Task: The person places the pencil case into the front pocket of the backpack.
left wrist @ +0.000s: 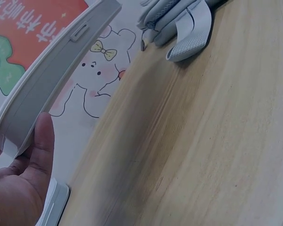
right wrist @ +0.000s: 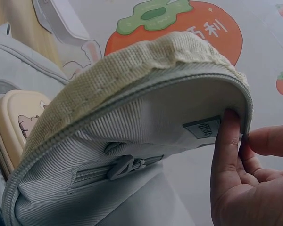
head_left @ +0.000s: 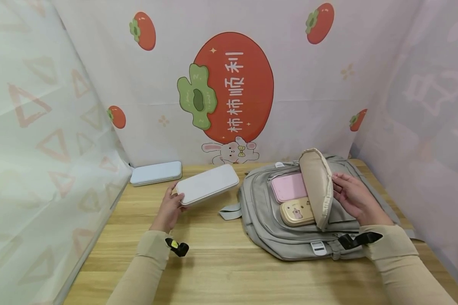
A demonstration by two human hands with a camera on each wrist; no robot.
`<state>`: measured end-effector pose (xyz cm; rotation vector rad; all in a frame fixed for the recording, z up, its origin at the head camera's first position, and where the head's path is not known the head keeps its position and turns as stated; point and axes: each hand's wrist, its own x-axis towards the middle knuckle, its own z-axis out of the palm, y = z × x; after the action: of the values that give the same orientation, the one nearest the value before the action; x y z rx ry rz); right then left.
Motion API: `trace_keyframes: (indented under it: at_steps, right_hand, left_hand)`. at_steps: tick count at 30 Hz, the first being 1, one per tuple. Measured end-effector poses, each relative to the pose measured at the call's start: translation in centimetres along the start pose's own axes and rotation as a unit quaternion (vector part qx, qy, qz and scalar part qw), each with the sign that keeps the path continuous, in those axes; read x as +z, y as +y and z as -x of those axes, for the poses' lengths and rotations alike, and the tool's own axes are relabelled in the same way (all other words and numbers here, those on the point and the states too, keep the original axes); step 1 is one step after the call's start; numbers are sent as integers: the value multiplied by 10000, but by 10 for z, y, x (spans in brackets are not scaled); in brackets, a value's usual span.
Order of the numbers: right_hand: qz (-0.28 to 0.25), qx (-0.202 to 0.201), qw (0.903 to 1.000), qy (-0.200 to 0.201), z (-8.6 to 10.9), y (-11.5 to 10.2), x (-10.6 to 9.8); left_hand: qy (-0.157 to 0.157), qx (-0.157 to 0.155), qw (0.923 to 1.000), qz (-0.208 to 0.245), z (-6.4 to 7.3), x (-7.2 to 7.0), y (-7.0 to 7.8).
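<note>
A flat white case point(head_left: 208, 185) is held up off the table by my left hand point(head_left: 169, 212), thumb on one face and fingers round its near left end. In the left wrist view the white case point(left wrist: 52, 70) shows its grey side with a small slot. My right hand point(head_left: 353, 195) pinches the edge of the grey backpack's front pocket flap point(head_left: 316, 186) and holds it folded back. Its zipper pull and label show in the right wrist view. Inside the opened pocket of the backpack point(head_left: 259, 212) lie a pink case point(head_left: 289, 187) and a yellow case point(head_left: 297, 212) with a cartoon print.
A light blue case point(head_left: 156, 173) lies at the back left of the wooden table point(head_left: 213, 262). A grey strap point(head_left: 230, 212) sticks out from the backpack's left side. Printed cloth walls point(head_left: 164, 84) stand behind and on both sides.
</note>
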<state>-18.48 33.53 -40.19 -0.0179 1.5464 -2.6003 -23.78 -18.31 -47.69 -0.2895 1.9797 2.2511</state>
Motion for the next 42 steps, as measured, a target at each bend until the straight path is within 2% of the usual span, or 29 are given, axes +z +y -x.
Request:
trace_keyframes:
  at_steps: [11, 16, 23, 37, 42]
  right_hand:
    - [111, -39, 9999, -36, -3, -1, -5]
    - [137, -85, 9998, -147, -5, 2, -9]
    - [120, 32, 9999, 36, -1, -1, -3]
    - [146, -1, 9999, 42, 2, -1, -1]
    - [80, 8, 10000, 16, 1, -1, 0]
  left_hand:
    - [-289, -32, 9996, 7, -2, 13, -3]
    - [-306, -93, 9995, -21, -2, 21, -4]
    - [-428, -91, 9989, -160, -2, 31, -8]
    - [-896, -10, 9959, -88, 4, 57, -13]
    - [-1013, -70, 9948, -87, 7, 67, -11]
